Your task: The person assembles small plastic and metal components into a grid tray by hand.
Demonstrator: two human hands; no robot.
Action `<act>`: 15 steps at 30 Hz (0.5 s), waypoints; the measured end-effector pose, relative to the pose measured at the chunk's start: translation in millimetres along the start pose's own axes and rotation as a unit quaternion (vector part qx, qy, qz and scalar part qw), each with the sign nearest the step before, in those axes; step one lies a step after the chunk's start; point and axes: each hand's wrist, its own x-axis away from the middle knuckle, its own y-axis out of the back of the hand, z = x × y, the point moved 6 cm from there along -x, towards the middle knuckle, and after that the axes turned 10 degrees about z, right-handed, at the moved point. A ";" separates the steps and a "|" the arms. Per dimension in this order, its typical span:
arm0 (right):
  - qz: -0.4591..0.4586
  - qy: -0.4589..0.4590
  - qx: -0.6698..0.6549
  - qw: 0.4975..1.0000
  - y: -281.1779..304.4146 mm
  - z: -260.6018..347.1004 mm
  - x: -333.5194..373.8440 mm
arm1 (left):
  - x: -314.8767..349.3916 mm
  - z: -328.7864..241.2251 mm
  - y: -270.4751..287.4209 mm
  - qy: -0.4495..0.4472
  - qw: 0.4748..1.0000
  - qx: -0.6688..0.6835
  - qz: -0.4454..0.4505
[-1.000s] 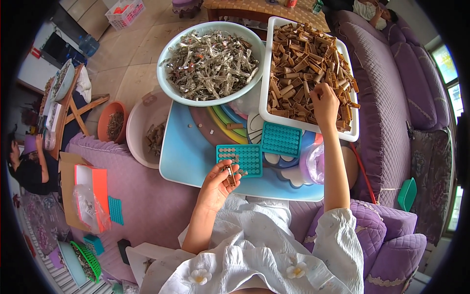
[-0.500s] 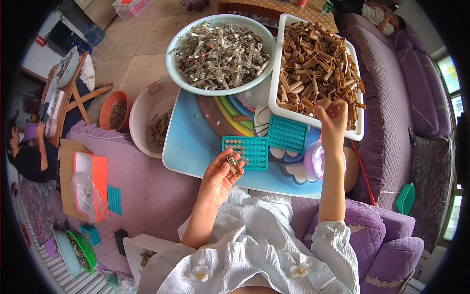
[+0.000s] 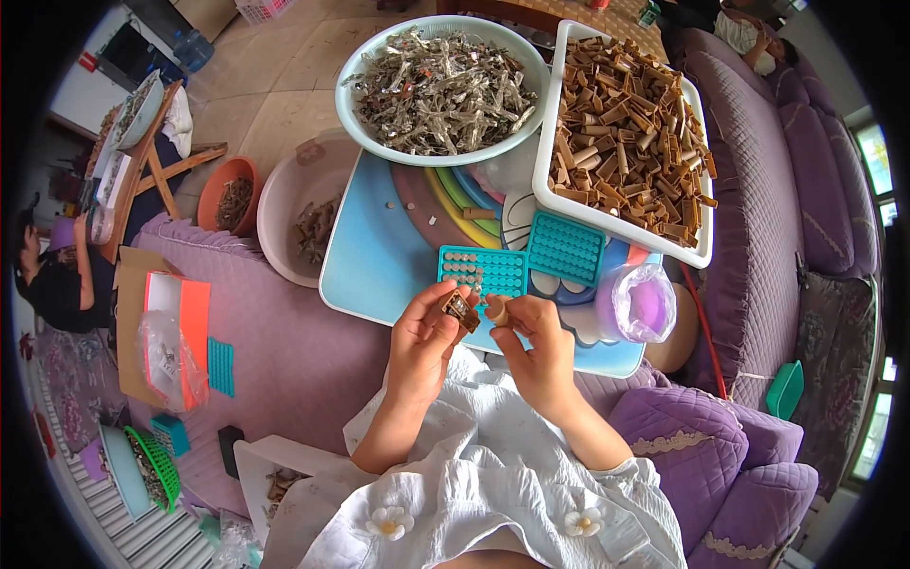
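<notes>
Just above my lap, my left hand pinches a small brown casing with silvery parts inside. Close beside it, my right hand grips a tan half-shell piece between thumb and fingers. The two pieces are apart by a narrow gap. Behind the hands lies a teal mould tray, its left cups filled with small grey discs. A second teal tray touches its right side. Beyond stands a white tub heaped with brown casing pieces. To its left, a pale blue basin holds shiny metallic strips.
Under the trays is a blue folding table with a rainbow print and loose discs. A container lined with a purple bag stands at its right edge. A pink tub and an orange basin stand left. A purple sofa runs along the right.
My right hand has come from the white tub down to my left hand, bringing a tan half-shell piece. The left hand still holds the casing. The view has shifted slightly.
</notes>
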 end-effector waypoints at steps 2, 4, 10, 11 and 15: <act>-0.011 0.016 0.037 0.999 -2.9 10.2 1.6 | 3.2 -2.6 -4.2 -0.024 0.999 -0.033 -0.003; -0.011 0.035 0.064 0.997 -6.0 18.3 -0.4 | 5.4 -2.1 -5.2 -0.033 0.998 -0.053 -0.001; -0.028 0.057 0.134 0.989 -10.1 26.1 1.6 | 4.1 0.6 -7.9 -0.059 0.997 -0.034 0.026; -0.031 0.053 0.143 0.988 -10.3 25.6 2.3 | 3.7 1.8 -8.7 -0.062 0.997 -0.019 0.039; -0.052 0.055 0.164 0.983 -10.0 27.1 3.6 | 4.8 4.4 -9.1 -0.065 0.997 -0.020 0.038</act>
